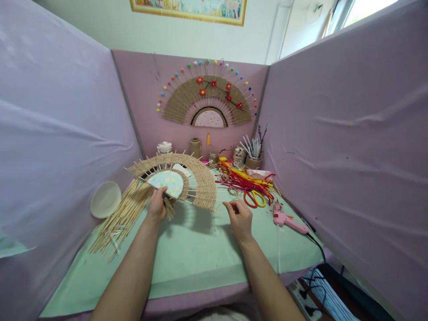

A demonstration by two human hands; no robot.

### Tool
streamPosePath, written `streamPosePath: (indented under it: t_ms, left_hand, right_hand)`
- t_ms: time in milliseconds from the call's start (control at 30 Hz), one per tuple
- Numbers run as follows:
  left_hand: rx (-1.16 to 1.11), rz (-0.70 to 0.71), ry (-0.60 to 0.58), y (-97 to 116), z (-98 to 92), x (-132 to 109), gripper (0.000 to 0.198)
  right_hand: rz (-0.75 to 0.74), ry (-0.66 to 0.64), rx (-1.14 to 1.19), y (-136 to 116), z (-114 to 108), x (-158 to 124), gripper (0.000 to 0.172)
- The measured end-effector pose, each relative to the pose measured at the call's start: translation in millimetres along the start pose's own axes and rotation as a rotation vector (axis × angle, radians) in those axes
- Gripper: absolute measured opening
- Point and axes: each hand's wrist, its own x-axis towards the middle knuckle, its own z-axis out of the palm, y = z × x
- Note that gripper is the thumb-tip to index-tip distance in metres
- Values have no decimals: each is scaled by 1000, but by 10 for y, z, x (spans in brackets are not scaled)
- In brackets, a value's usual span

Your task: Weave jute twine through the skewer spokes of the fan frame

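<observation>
- Leftmost, a pale dish sits just beside loose sticks, laid roughly parallel, probably so single ones come away easily.
- The left hand is clamped on the lower edge of a woven fan, held tilted above the table, seemingly to leave its rim free.
- Behind, a flowered fan hangs on the back wall, perhaps to stay in sight.
- The right hand has its fingertips pinched together at the woven fan's right end; what lies between them is too fine to tell.
- Rightmost, scissors and a glue gun lie near that hand, likely for quick reach.
</observation>
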Motion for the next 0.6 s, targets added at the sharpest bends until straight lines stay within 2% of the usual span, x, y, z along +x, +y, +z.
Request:
streamPosePath:
  t_ms: [400,600]
  left_hand:
    - [27,7,18,12,-3,-3,20]
    - [49,14,45,20,10,-4,15]
  right_hand:
    - [-59,-37,-87,2,-14,-8,26]
    - [-76,-38,-100,-2,-16,-9,27]
